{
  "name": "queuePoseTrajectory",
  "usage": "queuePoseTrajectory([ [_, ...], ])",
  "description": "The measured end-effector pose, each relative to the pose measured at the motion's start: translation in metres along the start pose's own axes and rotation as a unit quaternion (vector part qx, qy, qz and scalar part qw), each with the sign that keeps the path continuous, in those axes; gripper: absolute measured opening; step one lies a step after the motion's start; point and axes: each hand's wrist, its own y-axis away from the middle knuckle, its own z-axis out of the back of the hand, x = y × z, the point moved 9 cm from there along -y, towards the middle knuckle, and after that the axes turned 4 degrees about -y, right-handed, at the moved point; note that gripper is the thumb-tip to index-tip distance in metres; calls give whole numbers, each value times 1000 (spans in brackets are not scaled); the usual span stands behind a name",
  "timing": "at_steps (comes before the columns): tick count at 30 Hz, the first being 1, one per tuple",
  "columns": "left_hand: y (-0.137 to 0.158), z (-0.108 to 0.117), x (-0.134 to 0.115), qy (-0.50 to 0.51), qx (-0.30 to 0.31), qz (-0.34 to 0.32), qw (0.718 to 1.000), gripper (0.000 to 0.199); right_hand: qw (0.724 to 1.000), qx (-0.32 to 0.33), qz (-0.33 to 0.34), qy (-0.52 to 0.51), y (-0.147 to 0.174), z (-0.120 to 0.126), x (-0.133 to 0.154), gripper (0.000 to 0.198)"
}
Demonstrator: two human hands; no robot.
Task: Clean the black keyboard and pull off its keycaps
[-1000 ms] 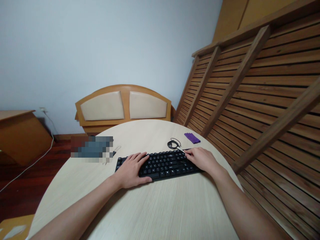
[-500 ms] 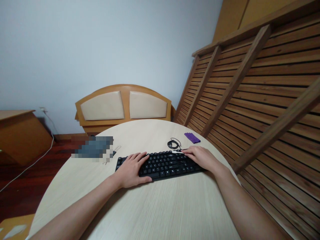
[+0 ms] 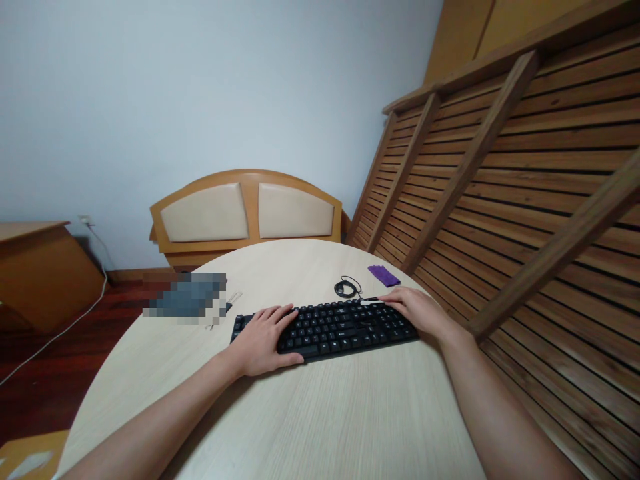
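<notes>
A black keyboard (image 3: 325, 333) lies on the pale round table (image 3: 320, 413). My left hand (image 3: 265, 340) rests flat over its left part, fingers spread and thumb along the front edge. At the keyboard's far right, my right hand (image 3: 413, 310) pinches a slim white brush (image 3: 371, 303), much like a toothbrush. Its white end points left and lies over the top row of keys; the fingers hide the rest of it. Behind the keyboard sits its coiled black cable (image 3: 346, 287).
A folded purple cloth (image 3: 384, 275) lies at the back right of the table. To the left are a pixelated dark item (image 3: 193, 295) and a small thing with a thin loop (image 3: 230, 305). A slatted wooden frame (image 3: 500, 200) leans close along the right side.
My right hand has moved right along the top of the keyboard, taking the white brush with it. My left hand stays in place.
</notes>
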Motion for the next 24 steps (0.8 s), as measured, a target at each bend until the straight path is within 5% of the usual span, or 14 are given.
queuePoseTrajectory([
  [17, 1, -1, 0, 2, -5, -6, 1000, 94, 997, 0, 60, 55, -8, -9, 43, 30],
  [24, 1, -2, 1, 1, -4, -6, 1000, 95, 997, -11, 32, 71, -7, -1, 26, 27],
])
